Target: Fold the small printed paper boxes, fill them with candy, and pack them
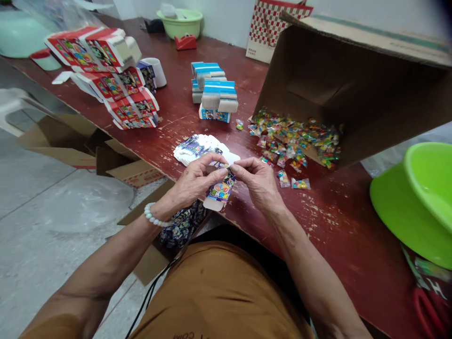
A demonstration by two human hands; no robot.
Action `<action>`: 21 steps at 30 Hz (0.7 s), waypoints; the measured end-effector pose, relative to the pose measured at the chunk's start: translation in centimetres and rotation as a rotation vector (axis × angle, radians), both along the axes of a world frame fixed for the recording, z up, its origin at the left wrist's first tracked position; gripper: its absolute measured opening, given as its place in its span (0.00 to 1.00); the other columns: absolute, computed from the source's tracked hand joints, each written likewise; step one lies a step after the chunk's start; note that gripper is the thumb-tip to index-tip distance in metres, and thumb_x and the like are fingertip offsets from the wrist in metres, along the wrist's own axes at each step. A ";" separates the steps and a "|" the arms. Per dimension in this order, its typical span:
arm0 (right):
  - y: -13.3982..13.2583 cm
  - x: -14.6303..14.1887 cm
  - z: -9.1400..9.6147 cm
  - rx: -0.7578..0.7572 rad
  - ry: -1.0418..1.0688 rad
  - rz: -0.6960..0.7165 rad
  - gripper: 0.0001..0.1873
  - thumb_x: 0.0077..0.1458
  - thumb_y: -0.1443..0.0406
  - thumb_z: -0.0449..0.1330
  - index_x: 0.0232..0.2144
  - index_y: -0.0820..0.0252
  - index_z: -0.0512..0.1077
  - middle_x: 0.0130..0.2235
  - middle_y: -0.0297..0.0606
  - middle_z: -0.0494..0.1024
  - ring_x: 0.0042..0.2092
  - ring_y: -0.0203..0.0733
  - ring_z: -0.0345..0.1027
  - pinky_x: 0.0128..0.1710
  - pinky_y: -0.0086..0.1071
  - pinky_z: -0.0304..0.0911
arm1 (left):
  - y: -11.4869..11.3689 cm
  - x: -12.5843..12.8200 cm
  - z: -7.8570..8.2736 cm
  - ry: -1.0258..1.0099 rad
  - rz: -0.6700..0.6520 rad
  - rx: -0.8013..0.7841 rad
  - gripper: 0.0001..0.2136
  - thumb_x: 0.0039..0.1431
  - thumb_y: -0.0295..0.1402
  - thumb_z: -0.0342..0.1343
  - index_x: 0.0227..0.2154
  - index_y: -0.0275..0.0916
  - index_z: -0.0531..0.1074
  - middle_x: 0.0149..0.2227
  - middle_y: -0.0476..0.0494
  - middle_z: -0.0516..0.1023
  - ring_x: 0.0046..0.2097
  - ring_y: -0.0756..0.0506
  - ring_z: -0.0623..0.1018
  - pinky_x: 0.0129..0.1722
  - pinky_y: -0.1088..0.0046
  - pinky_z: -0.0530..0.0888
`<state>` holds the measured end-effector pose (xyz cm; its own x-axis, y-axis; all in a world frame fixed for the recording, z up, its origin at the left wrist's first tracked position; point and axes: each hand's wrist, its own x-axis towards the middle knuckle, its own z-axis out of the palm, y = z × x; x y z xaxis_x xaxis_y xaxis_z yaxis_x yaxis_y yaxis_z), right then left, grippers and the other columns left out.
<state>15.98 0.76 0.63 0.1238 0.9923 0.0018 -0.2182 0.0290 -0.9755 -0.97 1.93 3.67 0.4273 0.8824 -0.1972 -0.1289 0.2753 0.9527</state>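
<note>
Between my two hands is a small dark printed candy box (221, 190), its white flap (213, 204) hanging open toward me. My left hand (199, 179) pinches the box's upper end between thumb and fingers. From the other side, the thumb and forefinger of my right hand (256, 181) close on the same end. Just beyond lies a fanned pile of flat unfolded boxes (197, 147) on the red table (339, 207). Small clear packets of colourful candies (300, 183) lie right of my right hand.
A tipped cardboard carton (318, 75) spills candy packets. Bundled red boxes (130, 106) and blue boxes (219, 96) stand farther back. A green basin (395, 188) and red-handled scissors (427, 313) are at the right. Below the table edge, an open carton holds dark filled packets (183, 226).
</note>
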 end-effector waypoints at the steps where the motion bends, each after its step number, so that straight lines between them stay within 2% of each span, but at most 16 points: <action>1: 0.0 0.2 -0.2 -0.014 0.045 0.015 0.20 0.39 0.56 0.73 0.32 0.59 0.75 0.28 0.31 0.75 0.28 0.33 0.65 0.31 0.29 0.62 | 0.0 0.0 -0.2 0.015 -0.028 0.042 0.14 0.52 0.36 0.66 0.42 0.42 0.74 0.29 0.49 0.78 0.24 0.50 0.75 0.20 0.78 0.69; 3: -0.2 0.5 -0.5 -0.038 0.081 0.071 0.22 0.39 0.56 0.73 0.36 0.58 0.75 0.29 0.30 0.76 0.28 0.32 0.65 0.29 0.28 0.61 | 0.0 0.2 -0.6 0.055 -0.075 0.139 0.15 0.55 0.38 0.63 0.45 0.42 0.73 0.33 0.48 0.79 0.26 0.50 0.77 0.23 0.77 0.71; 5: -0.6 0.8 -0.9 -0.040 0.046 0.102 0.17 0.42 0.56 0.72 0.33 0.59 0.75 0.27 0.30 0.75 0.27 0.32 0.64 0.29 0.28 0.60 | -0.2 0.4 -1.1 0.049 -0.077 0.192 0.17 0.57 0.38 0.63 0.48 0.42 0.71 0.37 0.47 0.80 0.32 0.49 0.79 0.30 0.77 0.74; 8: -1.5 0.9 -1.3 -0.014 -0.014 0.024 0.13 0.45 0.57 0.70 0.27 0.59 0.75 0.26 0.31 0.75 0.28 0.34 0.64 0.31 0.29 0.61 | -0.8 0.9 -2.1 -0.011 -0.006 0.126 0.23 0.55 0.36 0.65 0.52 0.45 0.64 0.38 0.49 0.81 0.35 0.49 0.80 0.35 0.76 0.75; 10: -2.2 1.0 -1.5 -0.003 -0.054 -0.022 0.12 0.47 0.56 0.69 0.28 0.58 0.75 0.28 0.32 0.77 0.29 0.35 0.66 0.32 0.30 0.62 | -1.4 1.4 -2.6 -0.057 -0.030 -0.028 0.22 0.56 0.40 0.64 0.51 0.44 0.63 0.35 0.49 0.80 0.32 0.49 0.80 0.32 0.75 0.75; 12: -2.8 1.3 -1.5 0.032 -0.157 -0.044 0.11 0.50 0.56 0.68 0.29 0.57 0.76 0.29 0.33 0.77 0.30 0.37 0.67 0.33 0.31 0.62 | -1.9 1.8 -3.1 -0.082 -0.125 -0.205 0.20 0.59 0.49 0.58 0.47 0.40 0.66 0.32 0.46 0.80 0.27 0.47 0.80 0.27 0.73 0.75; 15: -3.4 1.8 -1.1 0.100 -0.322 -0.036 0.11 0.52 0.56 0.66 0.27 0.56 0.76 0.30 0.35 0.76 0.32 0.39 0.68 0.34 0.32 0.63 | -2.4 2.6 -3.4 -0.092 -0.180 -0.380 0.26 0.59 0.58 0.49 0.39 0.36 0.71 0.26 0.43 0.79 0.20 0.47 0.76 0.20 0.73 0.72; 18: -3.5 2.3 -0.5 0.030 -0.321 0.022 0.13 0.55 0.54 0.63 0.27 0.57 0.75 0.27 0.34 0.75 0.28 0.38 0.68 0.30 0.32 0.64 | -2.5 3.2 -3.5 -0.064 -0.145 -0.394 0.29 0.59 0.60 0.46 0.32 0.35 0.72 0.23 0.43 0.77 0.18 0.49 0.74 0.18 0.75 0.70; 21: -3.0 2.6 -0.1 -0.042 -0.291 0.056 0.12 0.52 0.57 0.65 0.30 0.60 0.76 0.26 0.34 0.77 0.26 0.36 0.68 0.27 0.29 0.64 | -2.4 3.5 -3.6 -0.004 -0.134 -0.290 0.28 0.59 0.60 0.47 0.30 0.35 0.72 0.23 0.43 0.78 0.18 0.50 0.74 0.19 0.76 0.69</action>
<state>18.55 -2.21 0.49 0.0696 0.9975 -0.0122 0.0710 -0.0171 -0.9973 2.58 -0.50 0.05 0.5373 0.7254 -0.4303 -0.0770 0.5502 0.8314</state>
